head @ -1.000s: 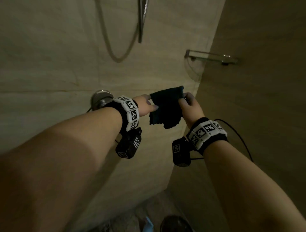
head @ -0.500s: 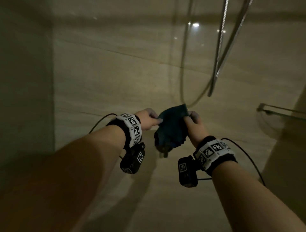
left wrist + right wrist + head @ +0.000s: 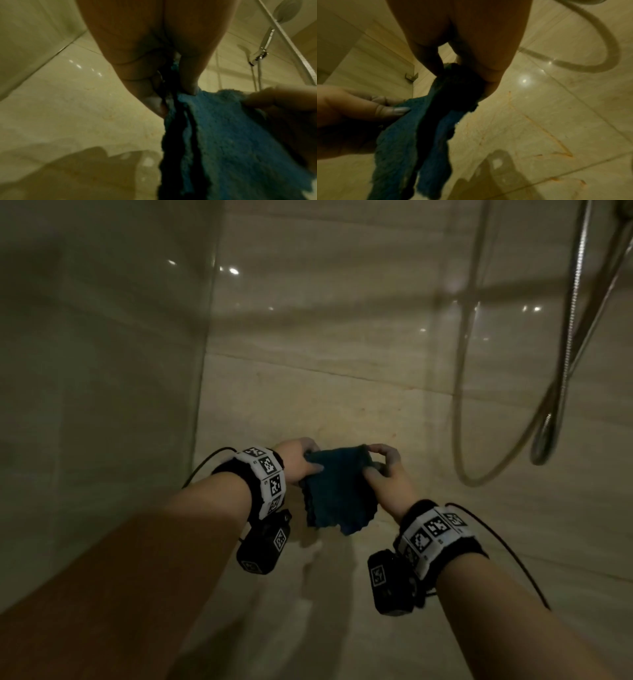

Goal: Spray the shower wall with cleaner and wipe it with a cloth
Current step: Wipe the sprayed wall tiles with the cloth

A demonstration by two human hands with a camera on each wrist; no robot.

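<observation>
Shower hose runs off the top edge.

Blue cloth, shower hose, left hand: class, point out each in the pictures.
blue cloth [image 3: 337, 491]: head view, middle of its hanging face.
shower hose [image 3: 460, 392]: head view, left side of its loop.
left hand [image 3: 298, 460]: head view, back of hand.

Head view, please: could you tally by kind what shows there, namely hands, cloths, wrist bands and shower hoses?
Hands: 2, the left hand and the right hand, each pinching a top corner of the cloth.
Cloths: 1, the blue cloth, hanging folded between them.
Wrist bands: 2, left band and right band.
Shower hoses: 1, the hose looping on the wall.
Total: 6.
</observation>
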